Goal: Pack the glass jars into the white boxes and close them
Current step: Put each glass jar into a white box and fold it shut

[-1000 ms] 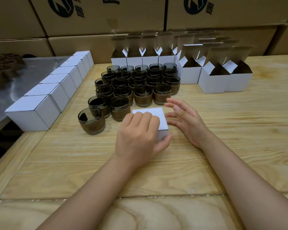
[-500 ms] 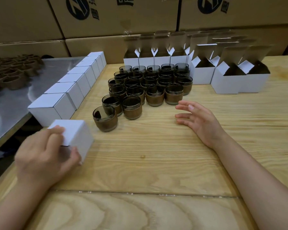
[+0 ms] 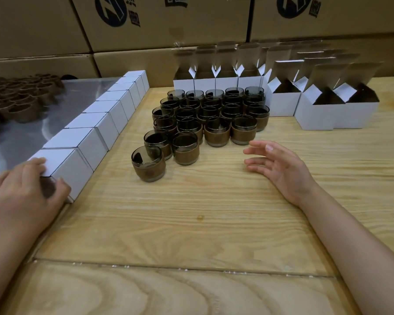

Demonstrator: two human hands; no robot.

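- The closed white box (image 3: 65, 169) sits at the near end of the row of closed boxes (image 3: 105, 123), along the left edge of the table (image 3: 214, 212). As far as I can tell, it touches its neighbour.
- My left hand (image 3: 25, 196) holds it. The fingers (image 3: 33, 164) are curled over the near top edge and the thumb presses on the front face.
- To do this step well, I judge the box should be slid flush against its neighbour, with the faces in line with the row. I would press lightly, so the tucked lid does not pop or the card dent.
- The near corner lies close to the table's edge, so I would check that it sits fully on the wood before letting go.
- My right hand (image 3: 280, 169) is just above the table with its fingers spread and relaxed. It holds nothing.
- Just beyond it, the glass jars (image 3: 205, 119) stand upright in a tight cluster, each with a brown band round it.
- The nearest jar (image 3: 148, 163) stands at the front left of the cluster. It looks the easiest to take next without knocking the others.
- The open white boxes (image 3: 314, 105) wait behind and to the right of the jars, flaps up.
- Brown cartons (image 3: 168, 23) are stacked behind everything.
- A shiny metal surface (image 3: 32, 123) to the left carries brown rings (image 3: 16, 98).
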